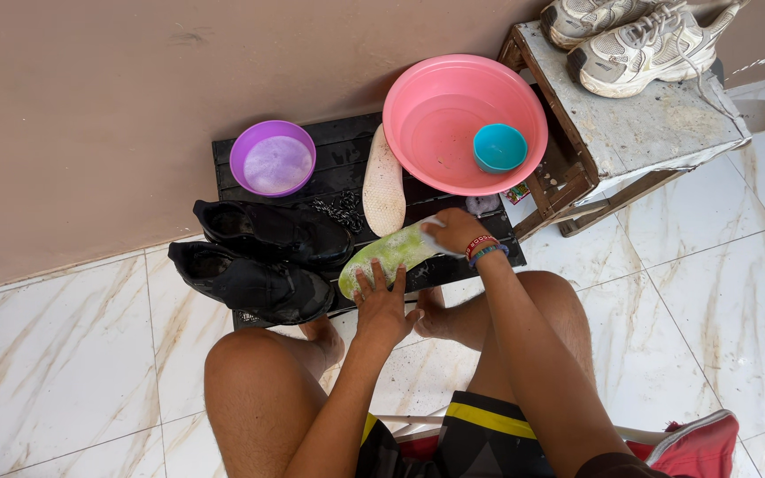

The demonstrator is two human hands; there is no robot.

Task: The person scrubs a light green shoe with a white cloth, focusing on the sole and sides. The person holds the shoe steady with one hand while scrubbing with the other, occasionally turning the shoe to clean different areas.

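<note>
A green, soapy shoe insole (385, 254) lies on the front edge of a low black slatted board (338, 168). My left hand (380, 305) presses flat on the insole's near end, fingers spread. My right hand (455, 232), with bands on the wrist, is closed on a small pale scrubbing thing at the insole's far end; what exactly it is I cannot make out. A second, whitish insole (383, 184) lies just behind, against the pink basin.
A pink basin (440, 97) of water holds a small teal cup (499, 147). A purple bowl (272, 158) of soapy water sits left. Two black shoes (263, 261) lie left of my hands. White sneakers (635, 40) rest on a wooden stool (648, 124). My knees flank the board.
</note>
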